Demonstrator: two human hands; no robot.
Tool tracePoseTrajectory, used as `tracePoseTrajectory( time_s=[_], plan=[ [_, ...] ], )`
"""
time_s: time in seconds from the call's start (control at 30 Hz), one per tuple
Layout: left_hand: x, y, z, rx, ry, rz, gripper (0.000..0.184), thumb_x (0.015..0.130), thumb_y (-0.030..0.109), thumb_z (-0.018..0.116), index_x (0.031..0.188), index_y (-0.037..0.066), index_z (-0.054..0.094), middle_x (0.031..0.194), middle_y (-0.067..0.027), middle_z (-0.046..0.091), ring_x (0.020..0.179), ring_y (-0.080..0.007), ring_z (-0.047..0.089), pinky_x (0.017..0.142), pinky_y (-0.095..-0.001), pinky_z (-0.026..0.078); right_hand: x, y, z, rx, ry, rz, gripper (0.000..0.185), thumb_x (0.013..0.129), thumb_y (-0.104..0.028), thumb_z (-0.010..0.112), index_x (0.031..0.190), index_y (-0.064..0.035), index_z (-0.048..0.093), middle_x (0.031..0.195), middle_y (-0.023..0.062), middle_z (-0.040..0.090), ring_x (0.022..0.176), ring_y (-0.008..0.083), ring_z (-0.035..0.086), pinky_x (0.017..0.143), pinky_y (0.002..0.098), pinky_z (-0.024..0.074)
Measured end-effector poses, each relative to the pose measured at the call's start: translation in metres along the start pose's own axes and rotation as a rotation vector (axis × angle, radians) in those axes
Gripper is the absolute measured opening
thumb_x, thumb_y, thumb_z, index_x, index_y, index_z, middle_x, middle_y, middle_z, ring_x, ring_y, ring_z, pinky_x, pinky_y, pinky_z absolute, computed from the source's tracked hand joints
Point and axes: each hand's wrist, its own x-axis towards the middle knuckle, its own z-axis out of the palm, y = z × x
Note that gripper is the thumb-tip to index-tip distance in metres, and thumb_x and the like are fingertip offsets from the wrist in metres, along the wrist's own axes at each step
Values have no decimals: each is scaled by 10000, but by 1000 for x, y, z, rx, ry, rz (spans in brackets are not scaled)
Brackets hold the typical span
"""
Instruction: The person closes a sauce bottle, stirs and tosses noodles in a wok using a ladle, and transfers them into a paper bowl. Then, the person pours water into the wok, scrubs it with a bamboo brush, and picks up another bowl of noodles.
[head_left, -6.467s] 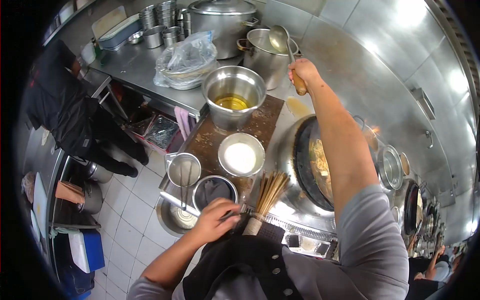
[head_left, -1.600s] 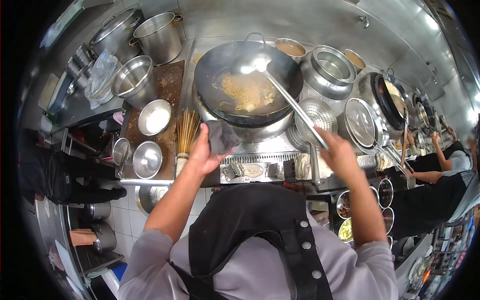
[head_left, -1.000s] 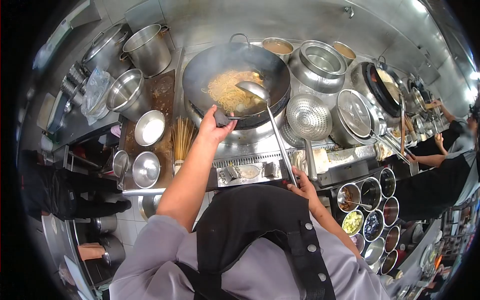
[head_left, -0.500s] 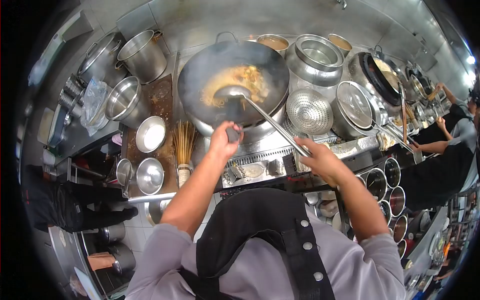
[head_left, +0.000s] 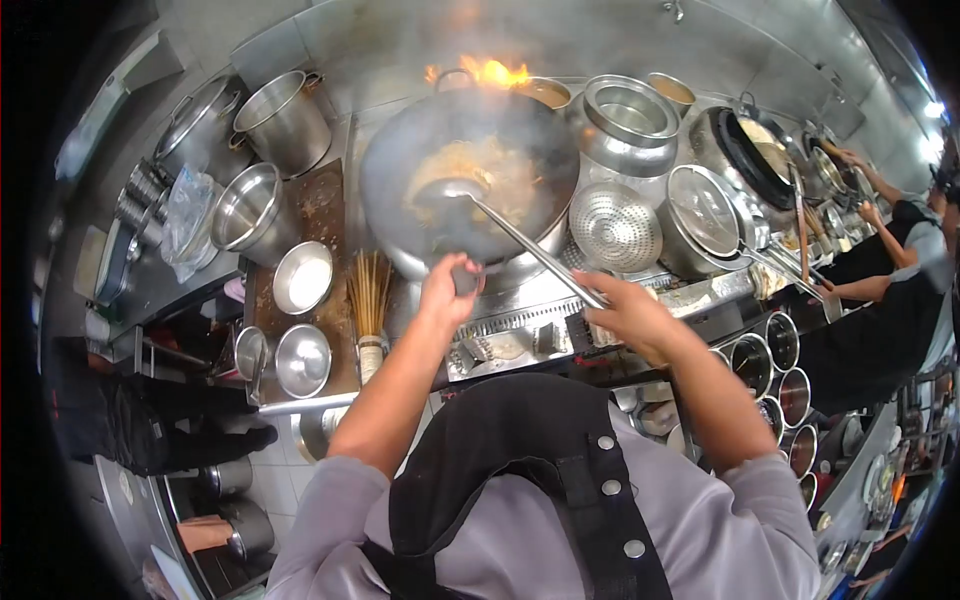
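Observation:
My left hand point(head_left: 449, 290) is closed around the near handle of a large black wok point(head_left: 395, 215), with a grey pad or cloth showing in the grip. My right hand point(head_left: 632, 315) grips the long metal handle of a wok ladle point(head_left: 452, 190). The ladle's bowl rests inside the wok, among steaming noodle-like food point(head_left: 505, 165). Bright flames point(head_left: 492, 73) rise behind the wok's far rim. Steam blurs much of the food.
A bamboo brush point(head_left: 370, 300) and metal bowls point(head_left: 303, 360) stand at the left. A perforated strainer point(head_left: 615, 227), a lidless pot point(head_left: 625, 130) and a mesh skimmer point(head_left: 703, 210) are at the right. Co-workers point(head_left: 870, 300) stand at far right; another person's legs point(head_left: 180, 415) show at left.
Flames have flared up behind the wok, and more steam hangs over it. The ladle has shifted slightly left inside the wok, my right hand with it. My left hand keeps its grip.

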Motion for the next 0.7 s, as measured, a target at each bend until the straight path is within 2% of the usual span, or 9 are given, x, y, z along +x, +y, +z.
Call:
tracePoseTrajectory(
  time_s=[0.17, 0.27, 0.33, 0.47, 0.53, 0.6, 0.63, 0.67, 0.7],
  plan=[
    [-79, -43, -61, -21, 39, -55, 85, 873, 0, 611, 890, 45, 541, 777, -66, 553, 653, -204, 564, 827, -407, 558, 17, 14, 37, -240, 201, -328, 627, 899, -54, 687, 1494, -141, 509, 745, -8, 530, 621, 108, 451, 559, 282, 427],
    [-87, -7, -8, -123, 181, -25, 81, 876, 9, 613, 900, 44, 544, 767, -74, 553, 681, -207, 570, 822, -408, 558, -55, -6, -2, -67, 22, -98, 617, 903, -57, 676, 1492, -143, 514, 713, -7, 533, 604, 107, 459, 559, 285, 429],
    [-57, 16, 18, -78, 71, -34, 73, 889, 45, 623, 909, 67, 557, 756, -86, 583, 754, -201, 593, 797, -406, 542, -83, -14, -21, 194, -94, 204, 616, 900, -66, 668, 1492, -140, 514, 719, -1, 557, 604, 95, 480, 570, 272, 427],
    [-7, 9, 15, -38, 22, 53, 75, 897, 53, 629, 895, 70, 556, 764, -71, 589, 716, -199, 592, 745, -413, 540, -52, -7, -11, -61, -16, 149, 608, 896, -77, 672, 1482, -138, 520, 724, 39, 581, 624, 128, 516, 598, 305, 456],
    [-15, -13, -18, -16, -35, 17, 85, 894, 60, 637, 892, 60, 552, 764, -60, 569, 697, -196, 584, 734, -402, 548, -2, 39, 12, -252, 210, -253, 601, 894, -90, 676, 1473, -139, 521, 703, 83, 572, 628, 180, 527, 635, 351, 484],
    [-47, -43, -57, -25, 18, 30, 100, 877, 47, 637, 915, 52, 544, 764, -60, 544, 674, -193, 561, 742, -394, 549, 2, 28, 23, -338, 200, -165, 589, 892, -114, 688, 1456, -150, 523, 938, 283, 672, 787, 382, 656, 781, 417, 525],
    [-80, -40, -53, -6, 66, -29, 82, 867, 16, 625, 870, 52, 552, 727, -84, 524, 653, -199, 552, 809, -372, 547, -16, 21, 21, -290, 198, -240, 598, 898, -125, 691, 1470, -144, 518, 864, 210, 680, 711, 300, 648, 721, 391, 531],
    [-104, -31, -40, -48, 82, -104, 99, 859, 5, 631, 870, 55, 546, 754, -84, 532, 651, -191, 537, 817, -364, 547, -37, 10, 11, -291, 203, -251, 598, 898, -125, 691, 1470, -144, 518, 864, 210, 680, 711, 300, 648, 721, 391, 531],
    [-111, -22, -26, -73, 109, -52, 98, 861, 5, 629, 872, 57, 547, 754, -81, 530, 662, -189, 543, 808, -368, 550, -63, 1, 0, -136, 95, -81, 600, 903, -121, 688, 1477, -134, 514, 833, 157, 662, 660, 245, 609, 666, 366, 515]
  ],
)
